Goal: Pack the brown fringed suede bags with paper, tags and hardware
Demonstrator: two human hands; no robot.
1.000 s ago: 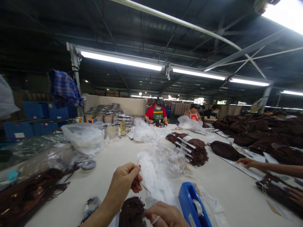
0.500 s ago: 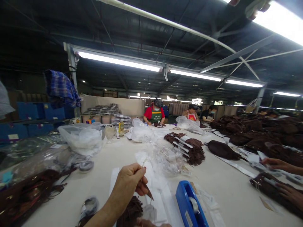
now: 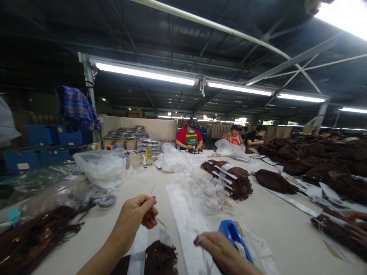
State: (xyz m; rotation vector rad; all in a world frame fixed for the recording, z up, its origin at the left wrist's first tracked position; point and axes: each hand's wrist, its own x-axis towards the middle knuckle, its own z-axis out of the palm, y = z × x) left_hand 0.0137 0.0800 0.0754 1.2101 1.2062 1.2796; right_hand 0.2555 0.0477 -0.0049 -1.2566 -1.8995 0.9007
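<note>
My left hand is raised over the table with thumb and fingers pinched on a thin metal pin or clip that sticks out above and below the fingers. Below it lies a dark brown fringed bundle with a white paper band. My right hand reaches in from the bottom edge beside the blue tape dispenser, its fingers curled over white strips; what they hold I cannot make out. A long white paper strip runs between my hands.
Clear plastic bags and a tape roll sit at left. Banded brown bundles lie mid-table, with large brown heaps at right. Another person's hands work at the right edge. Several people sit at the far end.
My left hand has moved left and away from the bundle with the pin. My right hand has risen into view next to the tape dispenser. The neighbour's hands drew back to the right.
</note>
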